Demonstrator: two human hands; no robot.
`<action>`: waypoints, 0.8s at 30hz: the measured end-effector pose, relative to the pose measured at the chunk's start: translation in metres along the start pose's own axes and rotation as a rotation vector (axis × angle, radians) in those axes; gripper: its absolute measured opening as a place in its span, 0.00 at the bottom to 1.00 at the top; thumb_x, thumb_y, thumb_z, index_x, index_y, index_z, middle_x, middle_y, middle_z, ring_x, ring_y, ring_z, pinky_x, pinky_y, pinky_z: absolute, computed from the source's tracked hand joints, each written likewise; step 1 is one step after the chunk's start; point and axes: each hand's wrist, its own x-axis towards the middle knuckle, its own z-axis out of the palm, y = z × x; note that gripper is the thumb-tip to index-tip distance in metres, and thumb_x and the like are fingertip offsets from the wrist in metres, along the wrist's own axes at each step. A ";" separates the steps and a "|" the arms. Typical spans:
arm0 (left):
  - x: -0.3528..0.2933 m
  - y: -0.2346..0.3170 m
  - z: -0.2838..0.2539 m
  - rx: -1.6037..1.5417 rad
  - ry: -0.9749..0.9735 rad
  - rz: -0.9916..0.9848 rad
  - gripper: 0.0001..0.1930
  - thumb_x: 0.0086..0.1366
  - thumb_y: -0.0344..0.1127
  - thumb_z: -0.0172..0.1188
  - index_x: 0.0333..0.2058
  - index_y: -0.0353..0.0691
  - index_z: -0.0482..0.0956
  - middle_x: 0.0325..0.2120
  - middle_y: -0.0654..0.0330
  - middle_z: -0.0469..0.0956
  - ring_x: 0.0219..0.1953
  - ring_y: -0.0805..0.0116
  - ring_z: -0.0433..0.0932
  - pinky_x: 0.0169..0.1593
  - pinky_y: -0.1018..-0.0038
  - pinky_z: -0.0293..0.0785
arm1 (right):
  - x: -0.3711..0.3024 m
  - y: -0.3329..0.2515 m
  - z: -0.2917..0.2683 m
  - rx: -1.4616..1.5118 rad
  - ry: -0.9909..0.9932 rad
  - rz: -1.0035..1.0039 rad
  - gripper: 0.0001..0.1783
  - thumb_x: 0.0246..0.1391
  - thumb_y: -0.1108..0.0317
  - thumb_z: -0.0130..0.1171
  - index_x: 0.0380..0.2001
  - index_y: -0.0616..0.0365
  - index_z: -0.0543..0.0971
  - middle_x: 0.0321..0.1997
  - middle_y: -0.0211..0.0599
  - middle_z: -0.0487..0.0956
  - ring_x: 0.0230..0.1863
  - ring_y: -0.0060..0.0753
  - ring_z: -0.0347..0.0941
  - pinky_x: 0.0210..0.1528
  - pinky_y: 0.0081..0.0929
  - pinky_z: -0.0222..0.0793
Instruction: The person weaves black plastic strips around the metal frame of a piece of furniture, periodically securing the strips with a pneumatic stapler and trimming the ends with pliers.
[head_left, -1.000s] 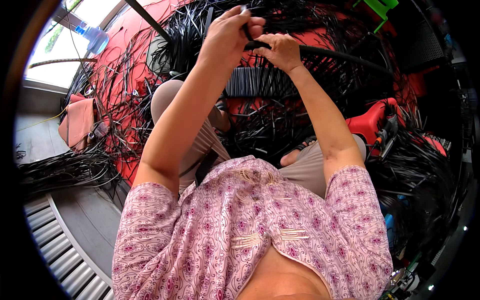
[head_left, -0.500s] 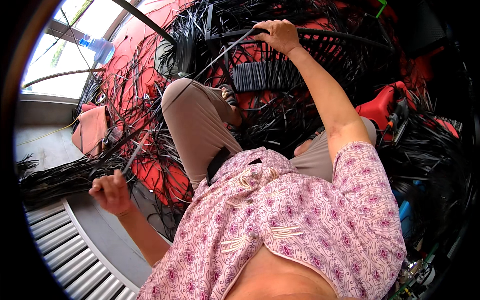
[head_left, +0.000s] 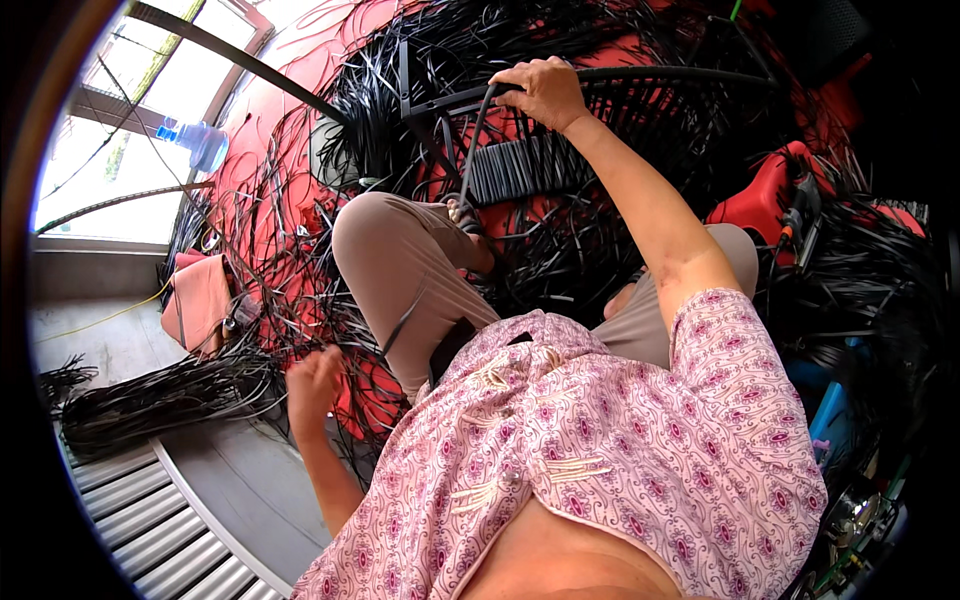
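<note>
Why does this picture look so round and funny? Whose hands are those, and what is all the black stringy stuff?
The camera sits on a person's head and looks down, so the edges bend. You see that person's own patterned shirt and bent knee. The right hand reaches up and grips a dark frame bar where a black strip hangs. The left hand is low, closed near a pile of black strips on the floor. More strips lie over a red mat. A water bottle stands by the window.
</note>
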 end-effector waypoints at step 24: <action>0.317 0.323 0.158 0.059 -0.197 1.149 0.20 0.53 0.36 0.67 0.48 0.49 0.83 0.42 0.57 0.83 0.45 0.54 0.81 0.50 0.65 0.76 | 0.036 0.043 0.011 0.127 0.227 -0.185 0.12 0.42 0.59 0.69 0.35 0.37 0.85 0.38 0.16 0.79 0.39 0.27 0.75 0.45 0.31 0.67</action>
